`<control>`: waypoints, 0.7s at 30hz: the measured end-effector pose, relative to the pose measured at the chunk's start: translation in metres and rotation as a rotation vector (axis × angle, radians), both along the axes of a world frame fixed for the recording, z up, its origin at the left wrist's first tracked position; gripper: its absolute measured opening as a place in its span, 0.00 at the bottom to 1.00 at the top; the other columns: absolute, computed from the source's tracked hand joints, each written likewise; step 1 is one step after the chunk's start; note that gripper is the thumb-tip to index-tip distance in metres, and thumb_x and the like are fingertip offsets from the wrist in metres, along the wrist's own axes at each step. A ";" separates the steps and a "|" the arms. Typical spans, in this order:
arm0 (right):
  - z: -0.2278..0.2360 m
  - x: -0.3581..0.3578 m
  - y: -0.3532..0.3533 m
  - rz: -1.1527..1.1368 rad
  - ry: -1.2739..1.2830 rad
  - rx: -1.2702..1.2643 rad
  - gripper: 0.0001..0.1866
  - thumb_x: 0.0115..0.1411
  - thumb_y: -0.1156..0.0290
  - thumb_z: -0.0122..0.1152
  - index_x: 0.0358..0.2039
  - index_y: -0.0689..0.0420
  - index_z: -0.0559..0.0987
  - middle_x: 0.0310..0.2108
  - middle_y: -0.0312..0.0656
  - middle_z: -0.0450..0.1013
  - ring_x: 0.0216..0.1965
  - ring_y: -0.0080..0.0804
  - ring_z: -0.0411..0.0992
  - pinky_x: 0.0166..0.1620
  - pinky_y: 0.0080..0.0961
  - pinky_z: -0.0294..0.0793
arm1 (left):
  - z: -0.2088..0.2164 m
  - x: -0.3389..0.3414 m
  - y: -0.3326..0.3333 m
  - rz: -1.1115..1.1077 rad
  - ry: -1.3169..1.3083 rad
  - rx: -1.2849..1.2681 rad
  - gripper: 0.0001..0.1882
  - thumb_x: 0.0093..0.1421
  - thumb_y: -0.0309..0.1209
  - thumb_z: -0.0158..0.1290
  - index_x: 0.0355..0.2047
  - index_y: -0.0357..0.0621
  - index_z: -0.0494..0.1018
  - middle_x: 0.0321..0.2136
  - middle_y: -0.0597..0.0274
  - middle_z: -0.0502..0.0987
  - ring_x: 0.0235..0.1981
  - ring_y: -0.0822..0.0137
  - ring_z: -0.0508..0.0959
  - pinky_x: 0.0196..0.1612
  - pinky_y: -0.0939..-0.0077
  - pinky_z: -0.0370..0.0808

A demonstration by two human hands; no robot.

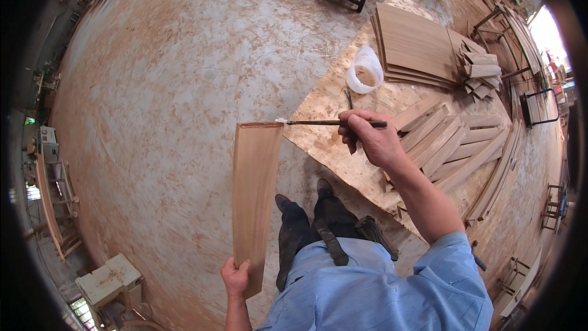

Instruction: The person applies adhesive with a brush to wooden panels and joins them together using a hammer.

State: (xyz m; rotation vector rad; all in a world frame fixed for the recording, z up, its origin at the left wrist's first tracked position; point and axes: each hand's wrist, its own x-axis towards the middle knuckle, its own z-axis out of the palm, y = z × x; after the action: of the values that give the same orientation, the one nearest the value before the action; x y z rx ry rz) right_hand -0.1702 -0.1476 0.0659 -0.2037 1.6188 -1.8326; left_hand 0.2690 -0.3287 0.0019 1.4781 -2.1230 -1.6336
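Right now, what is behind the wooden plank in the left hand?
Beyond the plank in the left hand, stained floor shows on both sides. Whatever its broad face covers cannot be seen from this view.

The plank [252, 202] is bare wood, smooth and matt, with fine grain. The stacked panels [419, 49] are likewise matt wood. The tub [367, 58] is smooth, translucent white plastic. The supporting board [327, 125] looks like coarse, flaky chipboard; the shirt [343, 288] is creased, matt cloth; the floor [177, 92], blotchy.
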 end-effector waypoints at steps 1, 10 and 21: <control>0.001 0.003 0.000 0.012 0.012 -0.013 0.13 0.65 0.68 0.54 0.40 0.67 0.79 0.28 0.42 0.76 0.25 0.23 0.72 0.25 0.19 0.72 | -0.001 0.000 0.001 -0.009 -0.004 -0.024 0.07 0.52 0.24 0.58 0.31 0.34 0.75 0.25 0.65 0.78 0.27 0.77 0.73 0.32 0.77 0.73; 0.018 0.011 -0.003 0.160 0.511 0.008 0.09 0.62 0.74 0.56 0.38 0.66 0.79 0.27 0.38 0.73 0.27 0.20 0.71 0.28 0.17 0.71 | -0.007 0.000 0.000 -0.017 -0.073 -0.153 0.09 0.51 0.25 0.59 0.32 0.34 0.75 0.24 0.58 0.78 0.27 0.73 0.75 0.33 0.74 0.73; 0.035 0.016 0.000 0.214 0.400 -0.132 0.09 0.63 0.73 0.55 0.38 0.65 0.79 0.30 0.39 0.73 0.29 0.20 0.71 0.29 0.17 0.71 | -0.012 0.007 -0.005 -0.064 -0.084 -0.247 0.11 0.51 0.27 0.59 0.34 0.36 0.76 0.25 0.54 0.79 0.27 0.66 0.78 0.33 0.70 0.75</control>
State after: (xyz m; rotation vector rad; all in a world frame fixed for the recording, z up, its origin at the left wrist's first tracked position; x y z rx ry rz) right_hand -0.1537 -0.1480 0.1012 -0.8152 1.6581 -1.8096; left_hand 0.2760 -0.3333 -0.0097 1.4386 -2.3391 -1.2889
